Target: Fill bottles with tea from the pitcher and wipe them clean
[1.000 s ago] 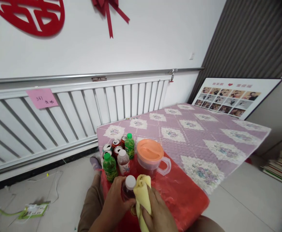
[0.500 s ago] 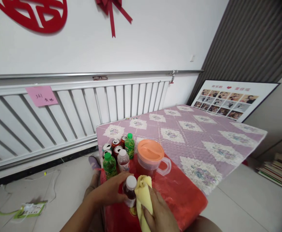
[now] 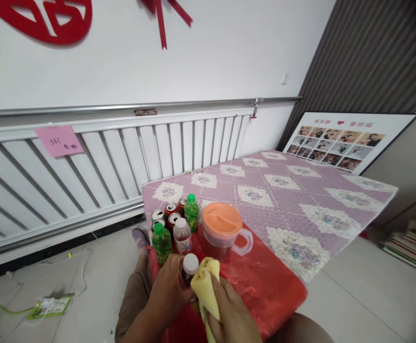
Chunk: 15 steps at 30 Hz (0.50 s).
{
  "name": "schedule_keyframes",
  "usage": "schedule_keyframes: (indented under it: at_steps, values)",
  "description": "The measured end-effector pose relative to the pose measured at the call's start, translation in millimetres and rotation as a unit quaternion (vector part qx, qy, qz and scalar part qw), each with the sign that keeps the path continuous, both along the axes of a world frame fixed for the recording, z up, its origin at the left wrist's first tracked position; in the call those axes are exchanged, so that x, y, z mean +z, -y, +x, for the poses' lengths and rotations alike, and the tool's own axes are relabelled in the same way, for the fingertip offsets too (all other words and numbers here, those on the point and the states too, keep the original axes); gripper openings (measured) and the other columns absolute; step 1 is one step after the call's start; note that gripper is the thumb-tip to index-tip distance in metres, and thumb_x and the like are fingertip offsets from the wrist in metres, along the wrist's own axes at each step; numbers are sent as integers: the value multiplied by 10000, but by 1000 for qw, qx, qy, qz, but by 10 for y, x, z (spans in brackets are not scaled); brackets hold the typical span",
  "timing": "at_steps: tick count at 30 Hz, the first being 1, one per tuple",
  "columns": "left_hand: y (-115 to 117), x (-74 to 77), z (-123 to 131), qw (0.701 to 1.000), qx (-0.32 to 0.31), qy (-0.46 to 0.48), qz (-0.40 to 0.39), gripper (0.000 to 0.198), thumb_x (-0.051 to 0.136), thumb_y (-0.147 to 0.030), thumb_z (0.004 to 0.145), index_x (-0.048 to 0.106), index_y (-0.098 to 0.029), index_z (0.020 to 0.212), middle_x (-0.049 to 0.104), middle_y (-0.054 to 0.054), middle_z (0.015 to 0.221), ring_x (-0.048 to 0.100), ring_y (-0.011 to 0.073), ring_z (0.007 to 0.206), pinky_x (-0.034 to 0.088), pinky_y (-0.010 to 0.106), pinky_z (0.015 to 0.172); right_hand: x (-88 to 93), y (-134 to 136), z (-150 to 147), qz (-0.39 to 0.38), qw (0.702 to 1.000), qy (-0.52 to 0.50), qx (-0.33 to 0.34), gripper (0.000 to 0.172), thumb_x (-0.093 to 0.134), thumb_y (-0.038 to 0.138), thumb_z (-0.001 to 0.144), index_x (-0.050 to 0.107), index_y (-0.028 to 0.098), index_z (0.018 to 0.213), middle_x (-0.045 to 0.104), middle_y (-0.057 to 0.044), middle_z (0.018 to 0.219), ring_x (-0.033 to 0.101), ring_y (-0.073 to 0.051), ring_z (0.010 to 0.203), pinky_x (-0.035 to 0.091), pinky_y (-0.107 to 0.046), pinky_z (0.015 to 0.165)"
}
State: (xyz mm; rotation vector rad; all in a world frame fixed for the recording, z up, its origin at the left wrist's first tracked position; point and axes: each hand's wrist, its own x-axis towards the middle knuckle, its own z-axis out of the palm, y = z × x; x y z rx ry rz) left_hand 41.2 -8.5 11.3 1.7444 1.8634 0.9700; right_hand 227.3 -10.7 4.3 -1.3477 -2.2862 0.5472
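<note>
My left hand (image 3: 170,288) is wrapped round a white-capped bottle (image 3: 190,265) with dark contents, over the red plastic bag (image 3: 265,278). In my right hand (image 3: 234,309) is a folded yellow cloth (image 3: 206,288), gripped beside that bottle; its top end comes close to the cap. Behind stand a second white-capped bottle (image 3: 183,237), a green-capped bottle (image 3: 162,244) and another green bottle (image 3: 191,213). A clear pitcher (image 3: 218,245) with an orange lid and a handle on its right stands just beyond the cloth. The lower part of the held bottle is hidden by my fingers.
Several opened drink cans (image 3: 171,209) cluster behind the bottles. A purple floral cover (image 3: 254,195) spreads over the surface, against a white radiator (image 3: 115,164). A photo board (image 3: 331,143) leans at the back right. On the floor lie a power strip (image 3: 53,306) with cables and stacked books (image 3: 410,252).
My left hand has closed further round the white-capped bottle, its fingers now wrapped about it. The yellow cloth in my right hand has shifted slightly left and tilts toward the bottle.
</note>
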Motion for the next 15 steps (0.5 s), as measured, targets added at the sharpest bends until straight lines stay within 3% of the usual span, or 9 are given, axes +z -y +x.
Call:
schedule_keyframes:
  at_steps: [3,8,11,15]
  values:
    - [0,4,-33,1000,-18,10,-3,347,677,-213,697,538,-185,1014,590,66,1010,581,231,934,475,363,836,5,0,4,-13,1000,-2,-10,600,496,131,810,451,178,1406,554,-144,1347,557,-253,1209,463,-372,1018]
    - [-31,-21,-244,987,-149,58,-2,734,683,-130,660,421,-208,1341,518,123,1340,475,284,1259,362,451,1094,7,-2,27,-26,999,-26,-10,618,497,119,803,437,200,1413,569,-125,1323,575,-239,1177,472,-364,1005]
    - [-42,-52,-313,983,-172,63,-14,717,625,-80,681,429,-228,1355,508,108,1381,450,273,1304,329,447,1130,-14,-2,30,-19,999,-39,-9,607,490,123,814,438,218,1411,575,-114,1313,577,-234,1173,476,-358,997]
    - [-31,-94,-278,986,-151,74,-7,667,635,-89,686,464,-218,1318,538,109,1347,494,270,1257,366,440,1103,-52,-19,26,-4,999,-44,-14,598,501,132,811,455,238,1397,592,-103,1295,592,-236,1155,494,-354,978]
